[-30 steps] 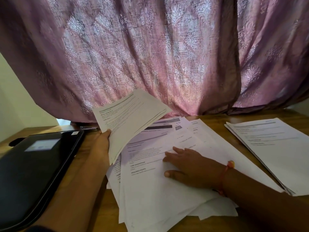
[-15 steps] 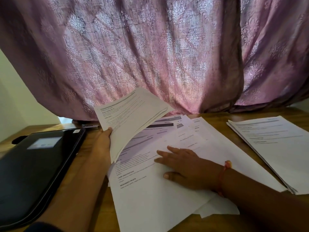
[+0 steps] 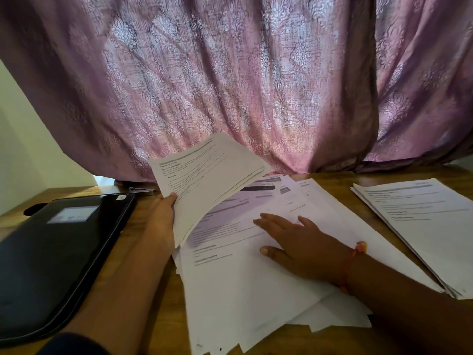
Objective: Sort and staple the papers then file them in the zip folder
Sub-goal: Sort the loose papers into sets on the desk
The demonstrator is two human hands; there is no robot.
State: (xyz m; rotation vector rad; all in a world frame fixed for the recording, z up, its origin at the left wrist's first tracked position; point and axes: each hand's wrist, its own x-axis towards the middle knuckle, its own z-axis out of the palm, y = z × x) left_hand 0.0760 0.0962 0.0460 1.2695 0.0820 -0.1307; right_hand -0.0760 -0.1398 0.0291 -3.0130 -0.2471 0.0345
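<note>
My left hand (image 3: 163,219) grips a small bundle of printed sheets (image 3: 207,180), raised and tilted above the wooden table (image 3: 153,290). A loose spread of white papers (image 3: 243,290) covers the middle of the table. My right hand (image 3: 297,242) lies flat on the top sheet with its fingers straight, a red thread round the wrist. A second, tidier stack of papers (image 3: 422,221) rests at the right. The black zip folder (image 3: 51,252) lies closed at the left. A metal stapler (image 3: 142,191) sits behind the folder, partly hidden by the bundle.
A pink patterned curtain (image 3: 243,85) hangs right behind the table and brushes its far edge. A pale wall (image 3: 25,149) shows at the left. Bare wood shows between the folder and the papers, and between the two paper piles.
My right hand has slid the top sheet back to the right across the spread. The left hand keeps the bundle raised in nearly the same spot.
</note>
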